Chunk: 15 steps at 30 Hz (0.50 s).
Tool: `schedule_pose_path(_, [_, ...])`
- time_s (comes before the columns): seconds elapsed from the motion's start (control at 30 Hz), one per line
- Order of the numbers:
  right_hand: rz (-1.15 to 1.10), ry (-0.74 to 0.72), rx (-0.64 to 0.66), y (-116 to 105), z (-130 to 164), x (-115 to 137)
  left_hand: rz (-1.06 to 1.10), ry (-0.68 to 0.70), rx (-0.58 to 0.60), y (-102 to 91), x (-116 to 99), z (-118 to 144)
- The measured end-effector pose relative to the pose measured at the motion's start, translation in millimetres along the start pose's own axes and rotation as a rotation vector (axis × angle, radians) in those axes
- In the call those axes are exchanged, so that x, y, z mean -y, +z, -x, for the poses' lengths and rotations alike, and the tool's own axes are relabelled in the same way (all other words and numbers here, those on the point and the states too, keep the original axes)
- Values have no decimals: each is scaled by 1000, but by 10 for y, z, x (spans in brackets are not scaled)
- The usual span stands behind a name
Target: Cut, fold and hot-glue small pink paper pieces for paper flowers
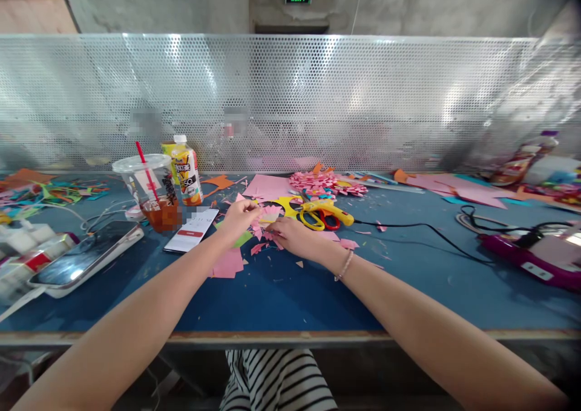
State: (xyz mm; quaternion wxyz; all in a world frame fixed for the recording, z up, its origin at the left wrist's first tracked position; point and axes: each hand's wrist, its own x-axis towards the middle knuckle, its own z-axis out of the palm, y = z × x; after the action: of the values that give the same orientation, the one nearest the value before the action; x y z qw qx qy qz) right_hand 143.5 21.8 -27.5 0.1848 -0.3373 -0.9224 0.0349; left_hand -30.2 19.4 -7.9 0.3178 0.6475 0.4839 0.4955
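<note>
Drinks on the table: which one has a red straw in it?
The clear plastic cup with reddish-brown drink; the yellow juice bottle beside it has a white cap instead.

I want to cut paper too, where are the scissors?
In the head view, the scissors with red and yellow handles lie on the blue table, just beyond the right hand, beside the yellow glue gun.

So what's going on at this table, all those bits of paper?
A person sits at a blue table, both arms stretched out. The left hand and right hand meet over a heap of small pink paper pieces, fingers pinching at them. Just beyond lie a yellow glue gun and scissors. To the left stand an iced drink cup and a juice bottle; a phone lies beside them.
</note>
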Motion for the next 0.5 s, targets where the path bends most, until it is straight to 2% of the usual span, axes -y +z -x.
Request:
schedule_pose_path(0.13, [27, -29, -13, -23, 19, 18, 23, 2, -10, 3, -7, 7])
schedule_pose_path(0.3, [-63, 20, -33, -17, 17, 51, 55, -54, 18, -11, -10, 22])
schedule_pose_path(0.5, [-248, 212, -125, -135, 3, -33, 188, -201, 88, 1, -6, 14])
